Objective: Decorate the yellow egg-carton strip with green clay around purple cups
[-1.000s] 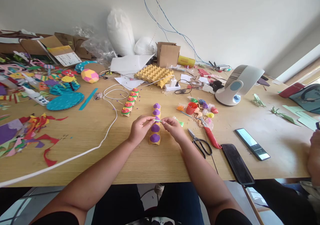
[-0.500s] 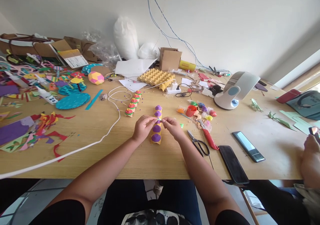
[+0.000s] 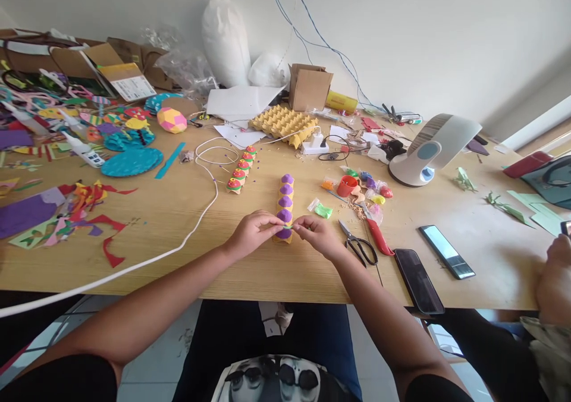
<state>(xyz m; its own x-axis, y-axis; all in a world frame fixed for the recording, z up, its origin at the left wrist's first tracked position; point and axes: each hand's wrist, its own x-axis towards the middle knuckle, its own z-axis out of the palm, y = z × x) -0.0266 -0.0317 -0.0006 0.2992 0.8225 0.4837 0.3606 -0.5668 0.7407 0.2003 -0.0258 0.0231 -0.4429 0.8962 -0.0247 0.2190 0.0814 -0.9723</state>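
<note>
1. Holding one thin green strip (image 3: 288,227), just below frame centre: we pinch its ends between left hand (image 3: 252,233) and right hand (image 3: 318,235) fingertips.
2. Purple-domed carton row (image 3: 286,201), centre, partly behind strip; contact unclear.
3. Handling, we judge: light, even pressure, lest it tear.

Left arm (image 3: 173,298) and right arm (image 3: 379,307) stretched forward from lower corners, bare below short black sleeves (image 3: 66,381), angled inward. Elbows out wide, slightly bent. Left hand (image 3: 250,234): thumb and index finger pinched, tips pointing right. Right hand (image 3: 318,236): matching pinch, tips pointing left. Both sets of fingertips near each other, just apart.
</note>
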